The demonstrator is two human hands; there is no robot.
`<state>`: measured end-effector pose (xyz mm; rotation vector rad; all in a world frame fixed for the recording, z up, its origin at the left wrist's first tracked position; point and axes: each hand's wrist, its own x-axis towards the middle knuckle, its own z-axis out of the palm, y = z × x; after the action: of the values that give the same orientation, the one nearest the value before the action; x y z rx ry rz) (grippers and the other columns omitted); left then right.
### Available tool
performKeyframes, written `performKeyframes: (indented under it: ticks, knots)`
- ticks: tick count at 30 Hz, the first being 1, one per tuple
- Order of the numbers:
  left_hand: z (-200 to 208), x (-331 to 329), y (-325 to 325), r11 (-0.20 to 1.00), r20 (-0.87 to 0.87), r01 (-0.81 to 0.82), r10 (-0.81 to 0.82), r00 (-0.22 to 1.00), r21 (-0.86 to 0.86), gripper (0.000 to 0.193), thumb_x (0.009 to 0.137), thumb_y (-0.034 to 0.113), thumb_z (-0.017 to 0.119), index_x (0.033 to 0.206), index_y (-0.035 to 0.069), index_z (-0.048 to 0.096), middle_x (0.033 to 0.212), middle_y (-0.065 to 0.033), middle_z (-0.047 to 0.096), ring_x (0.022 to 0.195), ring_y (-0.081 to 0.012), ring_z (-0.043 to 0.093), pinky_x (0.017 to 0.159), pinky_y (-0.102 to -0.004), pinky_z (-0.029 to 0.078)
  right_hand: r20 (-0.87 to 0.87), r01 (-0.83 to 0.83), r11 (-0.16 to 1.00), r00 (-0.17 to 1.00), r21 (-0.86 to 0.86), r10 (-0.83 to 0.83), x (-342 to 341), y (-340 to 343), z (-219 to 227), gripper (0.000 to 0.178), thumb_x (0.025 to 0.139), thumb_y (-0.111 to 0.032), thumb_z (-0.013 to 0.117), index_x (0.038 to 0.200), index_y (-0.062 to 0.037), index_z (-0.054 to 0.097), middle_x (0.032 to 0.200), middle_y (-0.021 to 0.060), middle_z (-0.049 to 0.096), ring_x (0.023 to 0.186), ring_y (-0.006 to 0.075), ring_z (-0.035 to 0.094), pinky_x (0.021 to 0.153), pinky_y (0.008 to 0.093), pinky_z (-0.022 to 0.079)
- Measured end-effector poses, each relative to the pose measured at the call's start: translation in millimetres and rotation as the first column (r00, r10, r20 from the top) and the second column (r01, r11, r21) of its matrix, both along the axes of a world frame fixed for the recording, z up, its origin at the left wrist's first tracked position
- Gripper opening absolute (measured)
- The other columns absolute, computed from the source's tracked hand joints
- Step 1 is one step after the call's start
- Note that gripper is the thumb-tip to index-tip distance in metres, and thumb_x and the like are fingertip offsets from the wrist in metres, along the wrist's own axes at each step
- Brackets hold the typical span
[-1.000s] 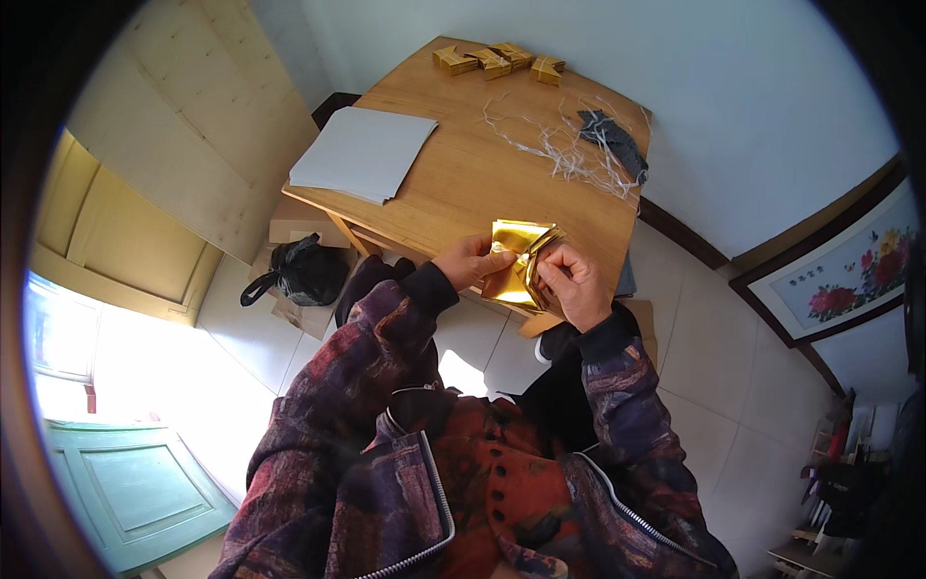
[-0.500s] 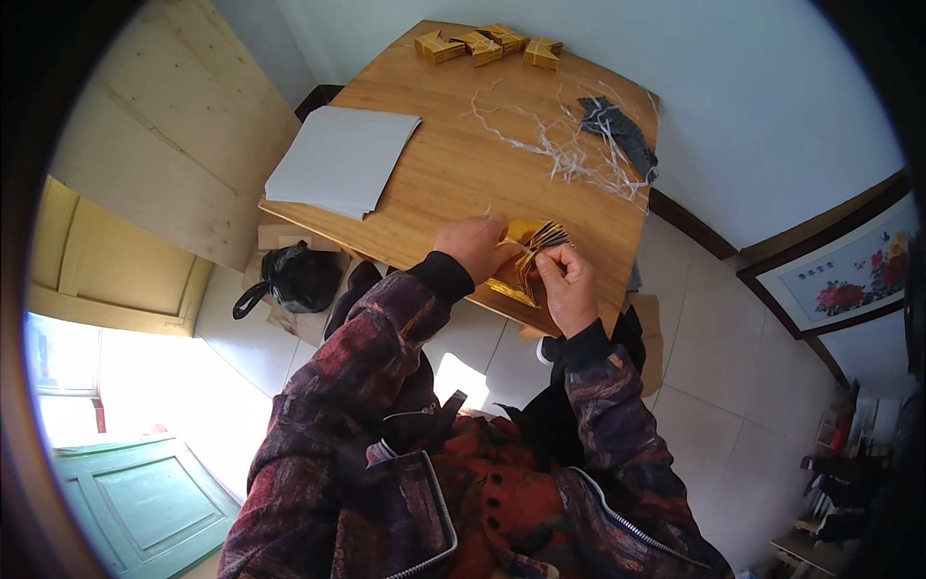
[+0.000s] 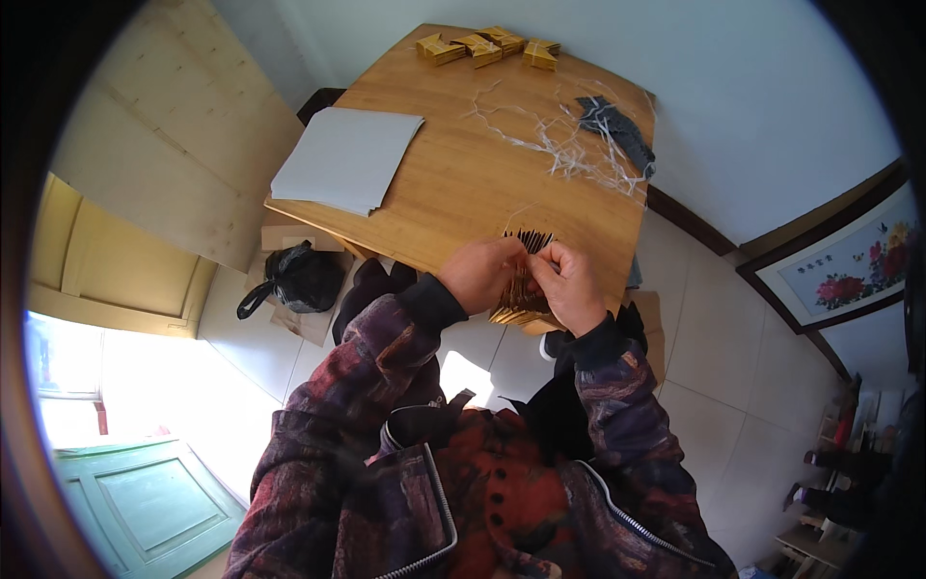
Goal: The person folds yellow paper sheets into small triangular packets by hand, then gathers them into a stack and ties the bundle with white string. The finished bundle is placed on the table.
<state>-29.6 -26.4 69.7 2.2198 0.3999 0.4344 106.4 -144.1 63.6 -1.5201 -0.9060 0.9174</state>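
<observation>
At the table's near edge sits a bundle of gold folded papers [image 3: 518, 314], its dark-edged folds fanned upward between my hands. My left hand [image 3: 479, 274] is closed in a pinch at the middle of the bundle. Against its fingertips, my right hand [image 3: 571, 288] pinches too, thumb and forefinger pressed together. A thin pale string [image 3: 521, 209] runs out beyond the bundle from my fingers; the part at the fingertips is mostly hidden.
Several tied gold paper bundles [image 3: 482, 48] lie at the table's far end. Loose white strings [image 3: 579, 159] tangle around a grey knitted cloth [image 3: 617, 130] at the right. A stack of white sheets [image 3: 342, 159] lies at the left. On the floor is a black plastic bag [image 3: 304, 278].
My hands have come together over the bundle, the left moving right and slightly down. The bundle has turned, its folds now fanned away from me and its lower end toward me.
</observation>
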Motion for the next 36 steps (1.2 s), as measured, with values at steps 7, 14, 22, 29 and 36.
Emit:
performKeyframes:
  ticks: [7, 14, 22, 29, 36]
  knots:
    - [15, -50, -40, 0.998, 0.082, -0.056, 0.055, 0.995, 0.012, 0.014, 0.080, -0.001, 0.057, 0.093, 0.003, 0.059, 0.084, -0.0153, 0.061, 0.080, -0.0369, 0.061, 0.068, -0.0382, 0.050, -0.175, -0.111, 0.994, 0.979, -0.004, 0.108, -33, -27, 12, 0.005, 0.087, -0.001, 0.063, 0.091, 0.0015, 0.062, 0.081, 0.0012, 0.063, 0.069, 0.0057, 0.057, 0.064, 0.0203, 0.048]
    - [48, -100, -78, 0.958, 0.017, 0.054, -0.062, 0.998, 0.280, 0.011, 0.078, 0.005, 0.058, 0.089, 0.006, 0.058, 0.078, -0.0112, 0.058, 0.070, -0.0336, 0.060, 0.058, -0.0402, 0.048, -0.288, -0.236, 0.969, 0.925, 0.078, 0.248, -79, -63, 21, 0.004, 0.088, -0.002, 0.063, 0.092, -0.0004, 0.062, 0.079, -0.0004, 0.062, 0.068, 0.0053, 0.057, 0.063, 0.0201, 0.048]
    - [61, -152, -90, 0.965, -0.085, 0.121, -0.104, 0.991, 0.231, 0.014, 0.078, 0.010, 0.060, 0.091, 0.007, 0.058, 0.080, -0.0107, 0.059, 0.072, -0.0346, 0.061, 0.058, -0.0413, 0.048, -0.221, -0.407, 0.907, 0.879, 0.113, 0.422, -135, -65, 8, 0.007, 0.088, -0.001, 0.062, 0.095, -0.0001, 0.062, 0.077, 0.0005, 0.063, 0.074, 0.0072, 0.059, 0.069, 0.0228, 0.048]
    - [51, -155, -79, 0.986, -0.125, 0.154, -0.146, 0.981, 0.057, 0.014, 0.079, 0.009, 0.061, 0.093, 0.006, 0.062, 0.085, -0.0122, 0.062, 0.078, -0.0342, 0.062, 0.065, -0.0395, 0.050, -0.162, -0.524, 0.851, 0.839, 0.019, 0.520, -145, -62, -1, 0.016, 0.084, -0.001, 0.065, 0.099, 0.0025, 0.064, 0.094, 0.0052, 0.067, 0.085, 0.0115, 0.063, 0.074, 0.0263, 0.050]
    - [54, -161, -72, 0.986, 0.226, -0.062, 0.096, 0.969, -0.154, 0.039, 0.080, -0.004, 0.059, 0.118, 0.004, 0.055, 0.117, -0.0129, 0.056, 0.089, -0.0285, 0.064, 0.073, -0.0333, 0.053, -0.486, -0.369, 0.929, 0.815, -0.018, 0.314, -142, -66, 0, 0.007, 0.087, -0.002, 0.066, 0.090, -0.0003, 0.060, 0.079, 0.0031, 0.063, 0.072, 0.0079, 0.059, 0.067, 0.0222, 0.048]
